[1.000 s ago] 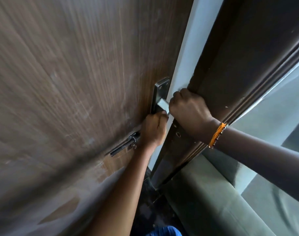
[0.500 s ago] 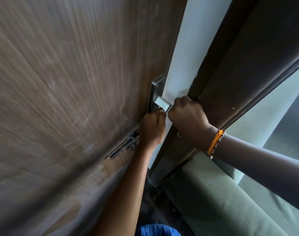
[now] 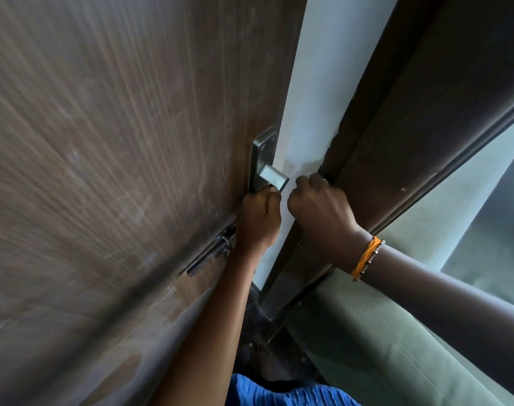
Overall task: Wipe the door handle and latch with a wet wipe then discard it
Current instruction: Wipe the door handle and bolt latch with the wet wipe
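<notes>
A metal door handle (image 3: 274, 177) with a tall back plate (image 3: 263, 150) sits at the edge of a brown wooden door (image 3: 118, 171). My left hand (image 3: 258, 221) is closed round the handle from below. My right hand (image 3: 320, 212), with an orange band at the wrist, is a fist just right of the handle's end, against the dark door frame (image 3: 411, 127). A small pale scrap at its fingertips looks like the wet wipe (image 3: 310, 173); most of the wipe is hidden. A dark sliding latch (image 3: 211, 253) lies on the door, below and left of my left wrist.
A white strip (image 3: 317, 98) shows between the door and the frame. Grey-green cloth (image 3: 367, 332) hangs at the lower right under my right forearm. Blue clothing (image 3: 279, 391) and a bare foot (image 3: 261, 356) are on the dark floor below.
My right hand has come off the handle and shifted right, so the handle's square end now shows. The white strip between door and frame has widened. My left hand keeps its grip.
</notes>
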The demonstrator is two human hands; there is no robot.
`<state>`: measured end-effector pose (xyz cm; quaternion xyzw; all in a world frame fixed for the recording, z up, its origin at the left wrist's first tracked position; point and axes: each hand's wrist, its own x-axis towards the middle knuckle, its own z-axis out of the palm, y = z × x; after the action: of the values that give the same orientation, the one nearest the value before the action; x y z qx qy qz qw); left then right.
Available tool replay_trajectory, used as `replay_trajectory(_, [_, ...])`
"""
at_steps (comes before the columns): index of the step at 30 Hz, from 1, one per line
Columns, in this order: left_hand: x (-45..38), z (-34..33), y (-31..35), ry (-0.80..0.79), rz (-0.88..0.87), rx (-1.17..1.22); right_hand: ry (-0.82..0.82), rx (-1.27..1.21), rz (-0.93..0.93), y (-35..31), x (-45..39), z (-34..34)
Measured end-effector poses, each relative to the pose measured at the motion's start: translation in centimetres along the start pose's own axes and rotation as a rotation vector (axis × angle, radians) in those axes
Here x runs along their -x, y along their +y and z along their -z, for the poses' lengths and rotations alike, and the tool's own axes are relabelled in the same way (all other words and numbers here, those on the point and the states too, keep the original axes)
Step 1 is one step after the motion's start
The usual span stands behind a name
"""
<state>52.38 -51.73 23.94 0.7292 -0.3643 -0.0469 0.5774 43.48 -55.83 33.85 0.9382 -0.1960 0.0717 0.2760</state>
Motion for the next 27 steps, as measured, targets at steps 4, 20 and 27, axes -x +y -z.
replay_trajectory(4, [-0.2, -0.1, -0.1, -0.008, 0.043, 0.026, -0.008, -0.142, -0.03, 1.2, -0.6, 0.8])
replay_trajectory(20, [-2.7, 2.9, 0.8, -0.095, 0.058, -0.454, 0.754, -1.498, -0.599, -3.3, -8.9, -1.3])
replay_trajectory(27, [-6.0, 4.7, 3.5, -0.252, 0.199, -0.672, 0.509, -1.676, -0.785, -2.4, -14.4, -4.4])
